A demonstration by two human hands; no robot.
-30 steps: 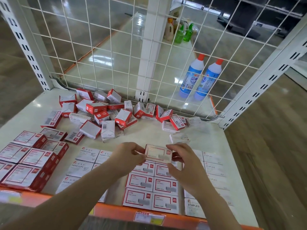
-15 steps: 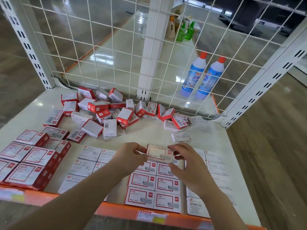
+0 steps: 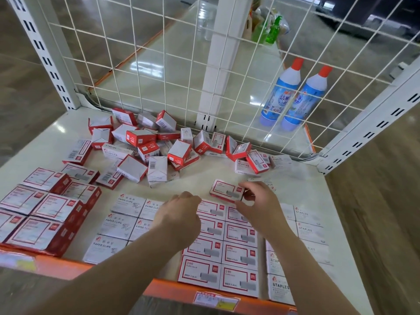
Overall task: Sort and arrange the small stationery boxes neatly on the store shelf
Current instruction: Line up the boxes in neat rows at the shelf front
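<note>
My right hand (image 3: 258, 201) pinches the right end of a small red-bordered box (image 3: 225, 190), holding it low at the far end of two neat rows of matching boxes (image 3: 238, 255). Just left of it, my left hand (image 3: 179, 211) hovers over those rows with loosely curled fingers and holds nothing. White PAPER CLIPS boxes (image 3: 118, 226) lie in rows to the left. White STAPLES boxes (image 3: 309, 230) lie in a row to the right. Along the back of the shelf (image 3: 200, 176) sits a jumbled pile of small red and white boxes (image 3: 159, 144).
Larger red boxes (image 3: 45, 212) are stacked at the front left. A white wire grid (image 3: 159, 64) closes the back of the shelf, with two blue cleaner bottles (image 3: 281, 96) behind it. The front lip is orange (image 3: 170, 289), and slotted uprights stand at both back corners.
My left hand has let go of the red-bordered box and drawn back. My right hand has carried the box forward and down to the far end of the rows.
</note>
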